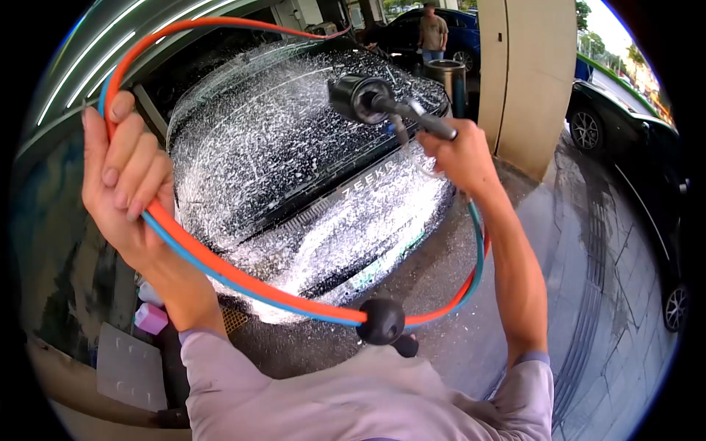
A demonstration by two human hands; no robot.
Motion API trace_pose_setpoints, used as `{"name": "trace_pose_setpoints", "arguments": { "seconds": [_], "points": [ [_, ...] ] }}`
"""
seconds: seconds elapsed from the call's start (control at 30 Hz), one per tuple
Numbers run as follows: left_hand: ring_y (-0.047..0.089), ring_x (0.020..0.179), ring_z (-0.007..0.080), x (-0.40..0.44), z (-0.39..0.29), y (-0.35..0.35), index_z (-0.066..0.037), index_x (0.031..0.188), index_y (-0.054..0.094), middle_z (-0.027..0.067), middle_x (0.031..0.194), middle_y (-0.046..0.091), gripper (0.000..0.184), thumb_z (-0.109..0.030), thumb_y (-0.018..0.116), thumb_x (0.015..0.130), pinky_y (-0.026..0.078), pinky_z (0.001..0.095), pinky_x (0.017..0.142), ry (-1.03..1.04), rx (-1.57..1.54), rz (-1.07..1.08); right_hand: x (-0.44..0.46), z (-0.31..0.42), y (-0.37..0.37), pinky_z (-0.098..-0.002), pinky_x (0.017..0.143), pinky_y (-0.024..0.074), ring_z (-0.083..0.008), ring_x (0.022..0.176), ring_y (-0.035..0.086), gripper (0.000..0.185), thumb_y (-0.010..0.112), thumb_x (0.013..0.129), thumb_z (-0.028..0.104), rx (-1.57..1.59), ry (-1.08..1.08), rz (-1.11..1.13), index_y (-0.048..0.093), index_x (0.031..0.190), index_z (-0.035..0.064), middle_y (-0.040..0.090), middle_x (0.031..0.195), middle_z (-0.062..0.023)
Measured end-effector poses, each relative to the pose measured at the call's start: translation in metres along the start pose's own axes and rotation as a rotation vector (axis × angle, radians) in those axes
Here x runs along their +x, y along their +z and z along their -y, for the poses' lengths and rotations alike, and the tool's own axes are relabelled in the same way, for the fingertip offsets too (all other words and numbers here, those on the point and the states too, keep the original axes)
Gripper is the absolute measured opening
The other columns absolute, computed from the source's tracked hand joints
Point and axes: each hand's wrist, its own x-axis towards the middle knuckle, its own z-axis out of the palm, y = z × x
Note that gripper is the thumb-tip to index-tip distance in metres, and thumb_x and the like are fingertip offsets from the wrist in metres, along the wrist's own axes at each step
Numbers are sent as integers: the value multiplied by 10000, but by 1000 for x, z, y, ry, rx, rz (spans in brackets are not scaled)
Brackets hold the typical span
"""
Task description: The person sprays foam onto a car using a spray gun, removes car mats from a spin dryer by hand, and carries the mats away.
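Note:
Raised at the left, my left hand [131, 173] has its fingers curled round a twin orange and blue hose [250, 285]. The hose loops overhead and also sweeps down past my chest, through a black ball stopper [383, 321], then up toward my right hand. My right hand [460, 158] grips a foam spray gun [419, 117] with a round black nozzle head [359, 98], held out over the car. Below it stands a dark car [272, 154] coated in white foam, with ZEEKR lettering across its end.
A beige pillar [526, 88] rises at the right, beside a metal bin [447, 79]. Another person [433, 33] stands behind, near a blue car [467, 26]. A black car [625, 147] is parked at the far right. A pink container [151, 318] is low on the left.

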Motion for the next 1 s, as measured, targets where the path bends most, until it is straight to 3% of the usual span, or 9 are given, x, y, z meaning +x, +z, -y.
{"name": "trace_pose_setpoints", "arguments": {
  "seconds": [0.23, 0.3, 0.4, 0.6, 0.83, 1.0],
  "points": [
    [422, 400, 96, 68, 53, 6, -8, 1064, 369, 24, 588, 415, 252, -251, 309, 1092, 398, 188, 337, 2, 165, 175, 87, -73, -44, -415, 674, 524, -375, 658, 673, 241, 687, 814, 243, -70, 84, -146, 719, 871, 11, 656, 675, -212],
    [421, 394, 98, 81, 72, 11, -7, 1066, 369, 20, 579, 413, 259, -257, 310, 1092, 395, 188, 333, -4, 164, 173, 112, -105, -61, -454, 747, 530, -415, 769, 680, 277, 692, 795, 287, -192, 60, -205, 737, 901, 35, 683, 764, -236],
    [408, 393, 95, 87, 110, 24, 0, 1066, 370, 8, 573, 402, 264, -256, 308, 1093, 387, 189, 335, 28, 174, 139, 142, -142, -86, -474, 793, 531, -433, 845, 677, 303, 686, 776, 295, -237, 85, -249, 744, 947, 53, 692, 828, -253],
    [339, 390, 48, 76, 205, 61, -11, 1064, 430, -42, 575, 357, 319, -310, 323, 1094, 332, 186, 327, 118, 219, -126, 186, -231, -152, -482, 819, 524, -446, 891, 664, 334, 667, 785, 324, -373, 86, -209, 732, 937, 33, 689, 879, -270],
    [291, 380, 33, 65, 325, 112, -28, 1047, 452, -58, 554, 324, 348, -350, 328, 1091, 295, 185, 323, 108, 342, -362, 132, -342, -213, -520, 799, 508, -468, 873, 646, 276, 643, 852, 297, -506, 29, -200, 716, 933, 44, 677, 868, -270],
    [269, 368, 27, 90, 362, 146, -32, 1027, 437, -58, 551, 320, 320, -331, 343, 1090, 265, 186, 302, 54, 310, -438, 83, -345, -214, -495, 710, 527, -445, 767, 665, 206, 675, 850, 244, -215, -26, -8, 717, 945, 67, 663, 768, -255]
  ]
}}
